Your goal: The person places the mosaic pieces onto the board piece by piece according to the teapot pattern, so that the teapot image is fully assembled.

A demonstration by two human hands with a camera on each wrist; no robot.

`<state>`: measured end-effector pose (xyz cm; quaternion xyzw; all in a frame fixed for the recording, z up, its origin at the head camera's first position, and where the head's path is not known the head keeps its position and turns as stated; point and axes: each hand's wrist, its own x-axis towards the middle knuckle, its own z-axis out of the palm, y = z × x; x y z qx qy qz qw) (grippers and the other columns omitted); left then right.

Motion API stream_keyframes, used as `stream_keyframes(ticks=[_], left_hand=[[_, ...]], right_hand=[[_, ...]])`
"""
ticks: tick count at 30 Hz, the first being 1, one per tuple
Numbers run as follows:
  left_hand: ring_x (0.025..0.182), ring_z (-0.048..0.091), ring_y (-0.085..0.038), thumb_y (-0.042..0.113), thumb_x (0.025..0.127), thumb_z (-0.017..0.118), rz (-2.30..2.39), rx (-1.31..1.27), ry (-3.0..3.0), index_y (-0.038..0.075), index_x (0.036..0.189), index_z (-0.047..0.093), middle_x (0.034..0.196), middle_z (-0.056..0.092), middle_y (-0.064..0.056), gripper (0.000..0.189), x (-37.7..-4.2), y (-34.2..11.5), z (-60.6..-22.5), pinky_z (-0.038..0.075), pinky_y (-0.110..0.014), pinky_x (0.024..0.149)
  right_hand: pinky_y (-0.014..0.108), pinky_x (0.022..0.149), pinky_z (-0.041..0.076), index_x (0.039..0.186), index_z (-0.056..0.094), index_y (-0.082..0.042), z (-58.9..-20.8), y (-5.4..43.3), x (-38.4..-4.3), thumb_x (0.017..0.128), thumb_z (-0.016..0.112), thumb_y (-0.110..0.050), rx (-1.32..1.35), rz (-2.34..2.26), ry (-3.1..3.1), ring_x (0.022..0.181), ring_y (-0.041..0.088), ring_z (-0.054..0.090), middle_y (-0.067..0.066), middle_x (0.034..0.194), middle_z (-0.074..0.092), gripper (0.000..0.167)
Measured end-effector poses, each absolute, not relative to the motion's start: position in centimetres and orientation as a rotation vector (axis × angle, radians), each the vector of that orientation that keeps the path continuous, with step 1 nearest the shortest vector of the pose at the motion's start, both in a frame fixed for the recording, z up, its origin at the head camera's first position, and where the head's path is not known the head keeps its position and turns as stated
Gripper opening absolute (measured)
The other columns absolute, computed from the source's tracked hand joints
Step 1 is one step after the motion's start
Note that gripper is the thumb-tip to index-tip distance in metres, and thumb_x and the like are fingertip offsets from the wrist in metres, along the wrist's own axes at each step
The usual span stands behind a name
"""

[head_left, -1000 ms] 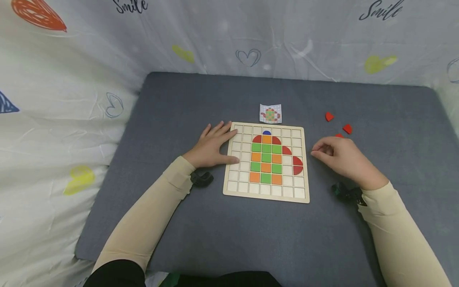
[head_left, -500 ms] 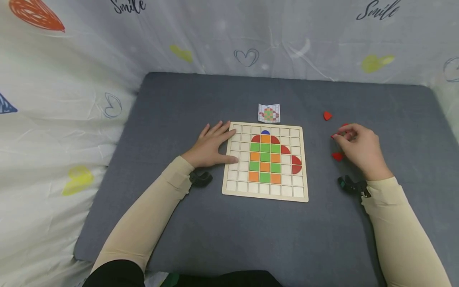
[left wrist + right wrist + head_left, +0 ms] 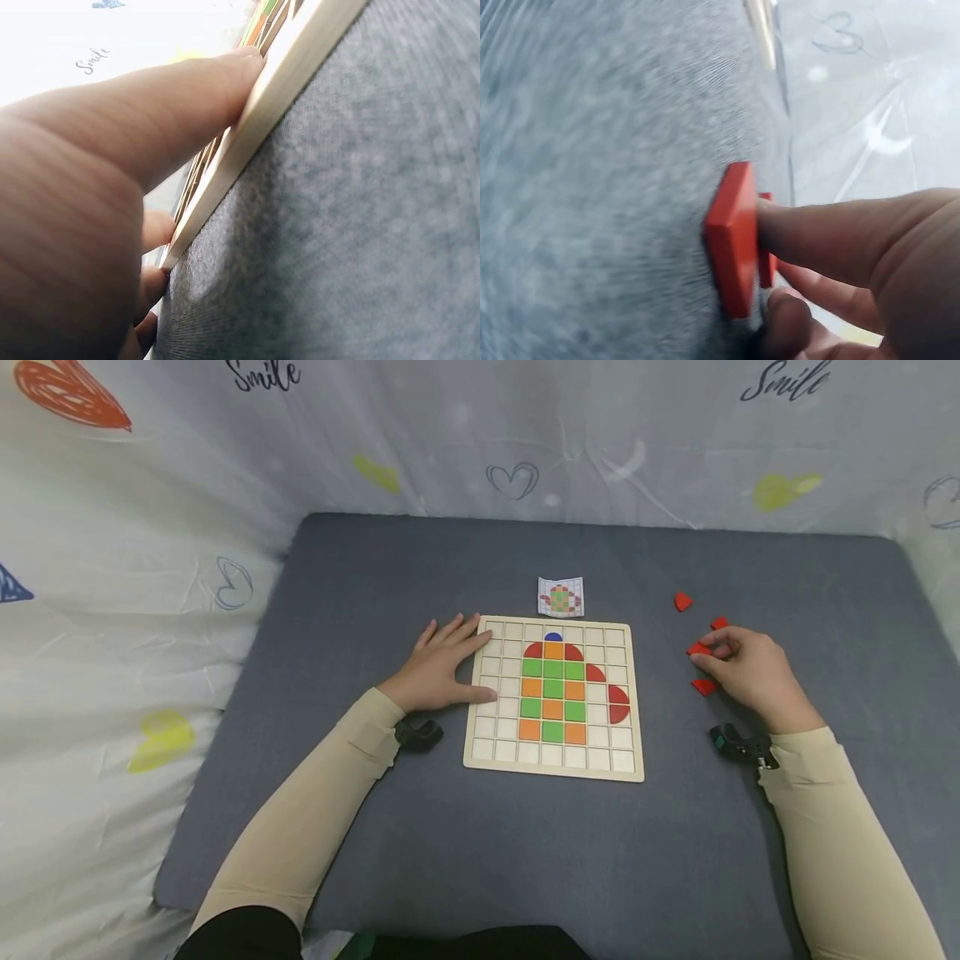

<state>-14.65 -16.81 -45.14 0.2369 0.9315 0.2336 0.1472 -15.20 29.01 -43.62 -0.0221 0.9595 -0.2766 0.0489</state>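
Note:
My left hand (image 3: 438, 668) lies with its fingers spread over the left edge of a wooden grid board (image 3: 495, 760). In the left wrist view the thumb (image 3: 202, 90) rests along the board's rim (image 3: 247, 135). The board bears green and orange squares, dark red quarter-circles and a blue half-circle (image 3: 553, 637). To the right of the board my right hand (image 3: 757, 672) pinches a red quarter-circle piece (image 3: 699, 648) between thumb and fingers. Just in front of it lies another red piece (image 3: 703, 687), which partly covers the pinched one in the right wrist view.
Two more red pieces lie beyond the right hand, one close to the fingers (image 3: 720, 622) and one farther off (image 3: 682, 602). Behind the board is a small picture card (image 3: 560, 597). The grey table (image 3: 420, 843) meets a white printed curtain at its back and left.
My right hand has moved right from the board's right edge to the red pieces and now pinches one of them. The left hand stays on the board.

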Motion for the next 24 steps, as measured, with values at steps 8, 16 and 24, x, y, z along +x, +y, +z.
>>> stream_keyframes(ticks=[8, 16, 24], left_hand=[[0.164, -0.004, -0.023, 0.066, 0.090, 0.073, 0.666, 0.672, 2.686, 0.022, 0.169, 0.025, 0.178, 0.004, 0.000, 0.102, -14.7, -16.7, -45.2, -0.014, -0.049, 0.129], [0.164, -0.004, -0.023, 0.065, 0.091, 0.073, 0.675, 0.674, 2.684, 0.021, 0.169, 0.025, 0.178, 0.005, -0.001, 0.102, -14.6, -16.7, -45.3, -0.014, -0.049, 0.129], [0.164, -0.003, -0.023, 0.065, 0.091, 0.073, 0.679, 0.679, 2.684, 0.021, 0.169, 0.026, 0.178, 0.005, -0.001, 0.102, -14.7, -16.8, -45.3, -0.014, -0.049, 0.129]], right_hand=[[0.029, 0.058, 0.047, 0.114, 0.072, 0.006, -42.8, 28.3, -15.0, 0.094, 0.082, -0.025, -0.111, -0.813, 2.796, 0.071, 0.016, 0.061, 0.022, 0.104, 0.072, 0.038], [0.028, 0.058, 0.046, 0.111, 0.071, 0.002, -42.6, 27.6, -14.8, 0.093, 0.084, -0.025, -0.169, -0.804, 2.768, 0.069, 0.014, 0.058, 0.011, 0.093, 0.071, 0.035], [0.030, 0.054, 0.044, 0.104, 0.075, -0.004, -42.0, 26.2, -14.0, 0.095, 0.081, -0.022, -0.243, -0.783, 2.802, 0.062, 0.017, 0.056, 0.005, 0.082, 0.069, 0.020]])
